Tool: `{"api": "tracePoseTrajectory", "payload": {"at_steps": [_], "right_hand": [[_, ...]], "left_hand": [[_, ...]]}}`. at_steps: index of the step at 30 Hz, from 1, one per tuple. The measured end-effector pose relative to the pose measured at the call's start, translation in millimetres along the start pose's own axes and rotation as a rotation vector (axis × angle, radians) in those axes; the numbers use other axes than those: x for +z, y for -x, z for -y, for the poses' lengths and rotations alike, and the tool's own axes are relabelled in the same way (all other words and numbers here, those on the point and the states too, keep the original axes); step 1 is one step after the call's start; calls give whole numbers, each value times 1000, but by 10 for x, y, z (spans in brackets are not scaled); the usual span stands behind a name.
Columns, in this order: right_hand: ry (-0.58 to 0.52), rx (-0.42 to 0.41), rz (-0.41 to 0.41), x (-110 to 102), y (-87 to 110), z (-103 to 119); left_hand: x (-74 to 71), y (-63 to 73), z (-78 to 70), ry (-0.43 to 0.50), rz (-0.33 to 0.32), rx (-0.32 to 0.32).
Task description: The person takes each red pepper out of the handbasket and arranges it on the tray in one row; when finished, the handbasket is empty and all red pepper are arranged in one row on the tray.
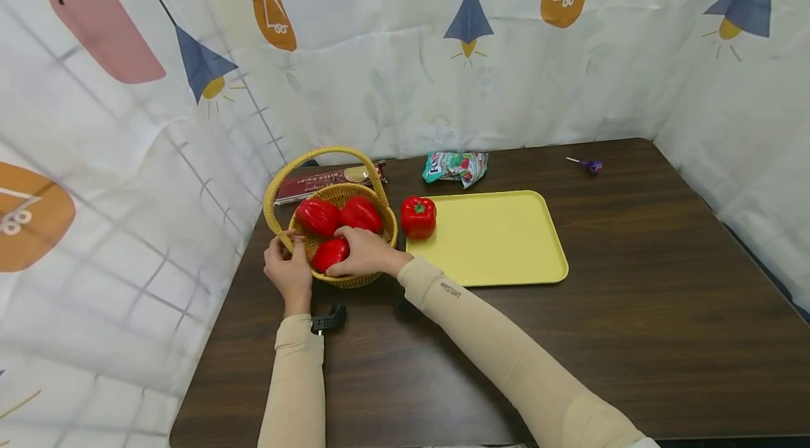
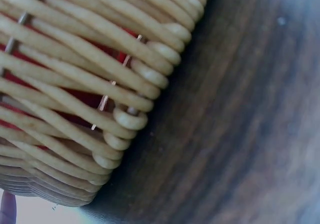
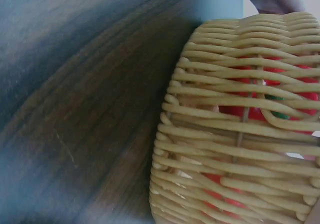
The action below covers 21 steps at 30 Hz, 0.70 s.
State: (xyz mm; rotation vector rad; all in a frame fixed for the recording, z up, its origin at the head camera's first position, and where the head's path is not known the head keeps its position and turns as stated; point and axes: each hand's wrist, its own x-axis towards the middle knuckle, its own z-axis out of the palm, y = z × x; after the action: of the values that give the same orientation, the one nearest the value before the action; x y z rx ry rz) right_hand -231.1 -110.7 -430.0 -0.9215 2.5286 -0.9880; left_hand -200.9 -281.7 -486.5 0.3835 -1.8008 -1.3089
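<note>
A yellow wicker basket [image 1: 354,280] with a tall arched handle stands on the left of the table. Inside it lie three red bell peppers, one at the left [image 1: 318,216], one at the right [image 1: 361,214] and one at the front [image 1: 330,255]. My right hand [image 1: 363,252] reaches over the rim and grips the front pepper between thumb and fingers. At the basket's left side, my left hand [image 1: 290,271] holds the rim by the handle's foot. Both wrist views show the woven wall close up, in the left [image 2: 100,49] and the right [image 3: 225,89], with red glimpsed through gaps.
Another red bell pepper [image 1: 418,217] sits at the left edge of a yellow tray [image 1: 493,237]. Behind stand a teal snack bag [image 1: 455,167] and a long dark-red packet [image 1: 310,184]. A purple lollipop [image 1: 593,167] lies at the back right. Printed curtains [image 1: 392,82] enclose the table.
</note>
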Motion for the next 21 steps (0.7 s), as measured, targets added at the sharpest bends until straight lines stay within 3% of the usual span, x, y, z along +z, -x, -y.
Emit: {"api": "tracePoseTrajectory", "payload": {"at_steps": [10, 17, 21], "right_hand": [[-55, -36, -176, -10, 188, 8], [-237, -71, -250, -111, 387, -36], [-324, -54, -292, -173, 502, -95]], "left_hand": [[15, -7, 8, 5, -10, 28], [-21, 67, -381, 27, -8, 24], [-28, 94, -406, 33, 1, 8]]}}
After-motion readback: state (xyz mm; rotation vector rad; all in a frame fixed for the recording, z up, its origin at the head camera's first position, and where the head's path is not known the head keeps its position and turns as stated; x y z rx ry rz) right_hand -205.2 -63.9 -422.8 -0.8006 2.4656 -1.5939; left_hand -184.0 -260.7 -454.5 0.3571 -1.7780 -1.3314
